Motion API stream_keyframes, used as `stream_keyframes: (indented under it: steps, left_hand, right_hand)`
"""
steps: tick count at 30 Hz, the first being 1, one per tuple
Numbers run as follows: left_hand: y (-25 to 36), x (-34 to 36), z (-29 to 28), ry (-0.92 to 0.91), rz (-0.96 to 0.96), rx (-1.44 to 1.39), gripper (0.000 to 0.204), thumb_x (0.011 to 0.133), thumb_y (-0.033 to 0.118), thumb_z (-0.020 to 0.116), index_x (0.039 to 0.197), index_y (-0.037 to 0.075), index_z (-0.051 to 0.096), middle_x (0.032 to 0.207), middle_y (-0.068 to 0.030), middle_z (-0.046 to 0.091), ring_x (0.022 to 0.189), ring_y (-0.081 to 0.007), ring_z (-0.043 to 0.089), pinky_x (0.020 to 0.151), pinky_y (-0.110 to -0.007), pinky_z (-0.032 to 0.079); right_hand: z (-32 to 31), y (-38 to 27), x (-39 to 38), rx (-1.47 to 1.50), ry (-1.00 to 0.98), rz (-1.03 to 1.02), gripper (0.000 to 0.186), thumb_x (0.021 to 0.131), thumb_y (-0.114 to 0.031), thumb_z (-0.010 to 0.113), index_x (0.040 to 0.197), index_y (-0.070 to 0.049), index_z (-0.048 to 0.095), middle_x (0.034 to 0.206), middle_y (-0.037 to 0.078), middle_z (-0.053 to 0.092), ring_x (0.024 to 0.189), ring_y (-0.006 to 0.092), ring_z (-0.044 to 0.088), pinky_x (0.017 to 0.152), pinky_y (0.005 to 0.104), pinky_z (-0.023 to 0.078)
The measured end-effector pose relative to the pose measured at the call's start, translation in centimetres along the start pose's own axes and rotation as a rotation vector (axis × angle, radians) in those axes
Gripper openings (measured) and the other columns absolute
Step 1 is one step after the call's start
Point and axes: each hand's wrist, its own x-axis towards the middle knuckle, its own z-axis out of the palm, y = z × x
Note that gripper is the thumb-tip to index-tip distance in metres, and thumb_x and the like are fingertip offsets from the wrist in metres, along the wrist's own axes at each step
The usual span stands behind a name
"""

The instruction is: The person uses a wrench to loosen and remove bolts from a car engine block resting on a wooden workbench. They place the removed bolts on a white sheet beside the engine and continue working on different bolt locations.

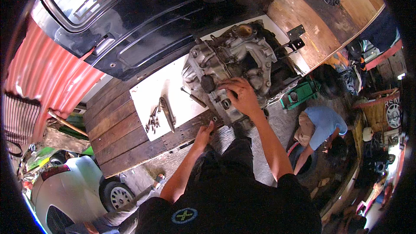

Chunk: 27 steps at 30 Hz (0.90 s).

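So, metal casing [216,63] sits upper centre of frame. Right hand [241,95] over its lower part, fingers bent, grip unclear. Left hand [203,136] below it, can't tell if closed.

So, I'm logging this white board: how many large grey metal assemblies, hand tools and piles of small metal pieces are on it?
Large grey metal assembly: 1
Hand tools: 2 (slim dark-handled tool, tapering metal tool)
Pile of small metal pieces: 1
Total: 4

White car [71,186], red corrugated sheeting [47,78].
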Motion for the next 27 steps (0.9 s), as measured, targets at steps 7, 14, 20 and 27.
stream_keyframes:
  steps: [7,14,20,27]
  left_hand:
    - [4.7,1.6,-2.7,0.033,0.64,0.847,0.022,0.09,0.029,0.062,0.097,0.01,0.071,0.089,-0.014,0.07,0.079,-0.0355,0.064,0.074,-0.043,0.047]
    - [8.3,3.4,-4.2,-0.091,0.913,1.205,0.02,0.07,0.024,0.077,0.086,0.013,0.071,0.092,-0.0042,0.066,0.097,-0.0242,0.057,0.087,-0.04,0.042]
    - [10.2,4.6,-3.9,-0.085,1.044,1.278,0.022,0.066,0.024,0.079,0.082,0.011,0.071,0.088,-0.0034,0.065,0.098,-0.0237,0.055,0.091,-0.04,0.041]
    - [10.3,4.7,-3.6,-0.094,0.983,1.205,0.024,0.065,0.027,0.079,0.08,0.01,0.07,0.09,-0.0034,0.067,0.1,-0.0243,0.055,0.095,-0.04,0.039]
  right_hand:
    - [0.2,0.3,-0.2,-0.014,-0.024,0.004,0.019,0.085,-0.006,0.059,0.1,-0.012,0.07,0.114,0.0,0.069,0.106,0.0249,0.06,0.098,0.0417,0.044]
    - [0.2,0.5,-0.2,-0.037,-0.008,-0.014,0.019,0.085,-0.006,0.058,0.1,-0.012,0.069,0.114,0.0,0.068,0.105,0.0248,0.06,0.097,0.0407,0.044]
    - [0.0,0.1,0.1,-0.024,-0.009,-0.019,0.018,0.084,-0.005,0.058,0.098,-0.01,0.069,0.113,0.001,0.068,0.104,0.0255,0.061,0.097,0.041,0.045]
    - [0.4,0.7,-0.1,0.001,-0.026,-0.006,0.02,0.083,-0.007,0.06,0.1,-0.014,0.068,0.114,0.002,0.068,0.108,0.026,0.059,0.098,0.0439,0.042]
